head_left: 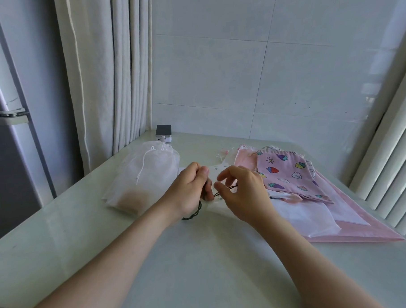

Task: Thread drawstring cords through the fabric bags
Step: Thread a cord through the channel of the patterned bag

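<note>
A small white bag with tiny green dots (214,176) lies at the middle of the pale table (85,240), mostly hidden under my hands. My left hand (189,189) is closed around the bag's edge and a dark braided cord (192,213) that trails out below the hand. My right hand (243,194) pinches the cord's other part between thumb and forefinger, right beside the left hand, the remaining fingers spread. A pink fruit-print bag (289,173) lies on a pile to the right.
A sheer white drawstring bag (147,177) lies to the left of my hands. Pink and white fabric pieces (316,216) are stacked at the right. A small dark-topped device (163,133) stands at the back by the curtain (114,71). A radiator (393,168) runs along the right.
</note>
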The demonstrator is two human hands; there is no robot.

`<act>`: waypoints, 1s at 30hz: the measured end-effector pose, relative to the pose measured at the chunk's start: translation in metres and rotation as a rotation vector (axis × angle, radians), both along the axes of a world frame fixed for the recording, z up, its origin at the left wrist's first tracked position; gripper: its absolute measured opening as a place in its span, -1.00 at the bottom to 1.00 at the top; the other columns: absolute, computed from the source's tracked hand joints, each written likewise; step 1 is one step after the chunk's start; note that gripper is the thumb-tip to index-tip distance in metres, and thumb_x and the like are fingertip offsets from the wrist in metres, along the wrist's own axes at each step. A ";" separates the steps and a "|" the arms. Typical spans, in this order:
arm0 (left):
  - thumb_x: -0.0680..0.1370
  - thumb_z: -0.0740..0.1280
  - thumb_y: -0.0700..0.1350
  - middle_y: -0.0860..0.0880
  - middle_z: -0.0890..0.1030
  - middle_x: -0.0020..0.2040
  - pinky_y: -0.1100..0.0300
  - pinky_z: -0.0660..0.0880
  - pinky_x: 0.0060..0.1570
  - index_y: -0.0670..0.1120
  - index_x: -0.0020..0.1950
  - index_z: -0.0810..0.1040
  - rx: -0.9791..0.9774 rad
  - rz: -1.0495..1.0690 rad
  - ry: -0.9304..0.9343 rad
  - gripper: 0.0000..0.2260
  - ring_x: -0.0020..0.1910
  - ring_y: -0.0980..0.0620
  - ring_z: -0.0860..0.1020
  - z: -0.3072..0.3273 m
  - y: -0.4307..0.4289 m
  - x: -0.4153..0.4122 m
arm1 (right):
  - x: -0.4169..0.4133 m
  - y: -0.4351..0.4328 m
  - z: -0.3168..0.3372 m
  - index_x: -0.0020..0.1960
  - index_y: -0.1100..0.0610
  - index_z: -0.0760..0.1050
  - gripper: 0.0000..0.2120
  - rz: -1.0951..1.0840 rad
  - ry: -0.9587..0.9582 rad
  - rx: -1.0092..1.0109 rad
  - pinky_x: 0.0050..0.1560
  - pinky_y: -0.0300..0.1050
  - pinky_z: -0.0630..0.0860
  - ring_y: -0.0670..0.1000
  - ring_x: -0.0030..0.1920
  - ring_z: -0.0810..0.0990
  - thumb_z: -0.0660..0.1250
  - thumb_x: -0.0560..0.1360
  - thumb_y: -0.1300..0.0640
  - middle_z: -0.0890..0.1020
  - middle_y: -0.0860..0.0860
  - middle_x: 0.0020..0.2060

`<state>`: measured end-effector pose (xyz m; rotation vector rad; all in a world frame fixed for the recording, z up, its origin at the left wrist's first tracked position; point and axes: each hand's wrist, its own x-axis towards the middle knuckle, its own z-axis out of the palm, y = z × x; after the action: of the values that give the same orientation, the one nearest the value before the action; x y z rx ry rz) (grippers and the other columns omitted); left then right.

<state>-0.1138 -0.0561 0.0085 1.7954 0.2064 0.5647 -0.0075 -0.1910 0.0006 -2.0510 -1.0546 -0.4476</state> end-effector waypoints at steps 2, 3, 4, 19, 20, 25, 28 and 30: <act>0.78 0.09 -0.07 -0.05 0.54 -0.21 0.04 0.54 -0.06 -0.18 -0.04 0.39 0.031 -0.005 0.034 -0.73 -0.25 -0.01 0.59 -0.002 0.002 0.000 | -0.007 -0.001 0.008 0.03 -0.04 0.71 -0.89 0.071 0.114 0.059 -0.18 -0.33 0.36 -0.26 -0.21 0.56 0.40 0.58 0.08 0.68 -0.18 -0.14; 0.78 0.08 -0.08 -0.04 0.55 -0.21 0.05 0.54 -0.07 -0.19 -0.02 0.41 0.043 -0.014 0.044 -0.73 -0.25 -0.01 0.59 -0.003 0.002 0.001 | -0.011 -0.003 0.013 0.05 -0.02 0.72 -0.85 0.129 0.170 0.075 -0.20 -0.38 0.33 -0.29 -0.24 0.54 0.38 0.60 0.10 0.69 -0.20 -0.14; 0.78 0.07 -0.09 -0.05 0.56 -0.22 0.11 0.54 -0.12 -0.21 0.00 0.42 0.055 -0.022 0.051 -0.72 -0.26 0.00 0.58 -0.003 0.003 0.001 | -0.016 -0.005 0.018 0.04 0.02 0.74 -0.84 0.195 0.203 0.079 -0.24 -0.42 0.30 -0.31 -0.28 0.53 0.37 0.61 0.12 0.70 -0.20 -0.18; 0.76 0.19 -0.10 -0.14 0.65 -0.18 -0.04 0.62 -0.03 -0.29 0.06 0.44 0.059 -0.090 0.013 -0.75 -0.20 -0.02 0.67 -0.003 0.003 -0.002 | -0.012 -0.004 0.019 -0.25 0.03 0.64 -0.85 0.130 0.307 0.101 -0.31 -0.30 0.40 -0.17 -0.34 0.56 0.48 0.50 0.10 0.65 -0.18 -0.37; 0.75 0.22 -0.12 -0.17 0.65 -0.17 -0.02 0.61 -0.04 -0.30 0.06 0.45 0.041 -0.101 0.004 -0.77 -0.20 -0.03 0.67 -0.003 0.004 -0.003 | -0.011 -0.005 0.019 -0.23 0.04 0.62 -0.86 0.122 0.306 0.094 -0.33 -0.34 0.37 -0.18 -0.36 0.52 0.46 0.50 0.12 0.62 -0.20 -0.39; 0.68 0.36 -0.17 -0.19 0.71 -0.16 0.22 0.57 -0.12 -0.19 0.05 0.69 0.092 -0.094 0.002 -0.86 -0.21 -0.02 0.64 -0.002 0.007 -0.004 | -0.015 -0.006 0.020 -0.11 0.17 0.51 -0.91 0.100 0.177 -0.002 -0.36 -0.36 0.35 -0.17 -0.38 0.47 0.31 0.56 0.19 0.55 -0.09 -0.33; 0.66 0.41 -0.14 -0.06 0.73 -0.19 0.34 0.49 -0.18 -0.09 0.00 0.75 0.203 -0.065 0.019 -0.87 -0.20 0.03 0.65 -0.003 0.008 -0.005 | -0.011 -0.006 0.016 -0.11 0.11 0.40 -0.90 0.065 0.011 -0.067 -0.31 -0.16 0.32 -0.06 -0.32 0.46 0.25 0.58 0.15 0.55 -0.05 -0.26; 0.66 0.41 -0.13 0.02 0.73 -0.20 0.30 0.53 -0.12 -0.03 0.00 0.76 0.265 -0.050 0.028 -0.87 -0.16 0.06 0.69 -0.004 0.009 -0.004 | -0.006 -0.006 0.013 -0.10 0.08 0.33 -0.90 0.050 -0.082 -0.116 -0.28 0.00 0.29 0.05 -0.31 0.44 0.21 0.58 0.14 0.52 -0.04 -0.29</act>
<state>-0.1178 -0.0475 0.0045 2.0600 0.1081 0.5513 -0.0139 -0.1974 0.0134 -2.1178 -1.2037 -0.4582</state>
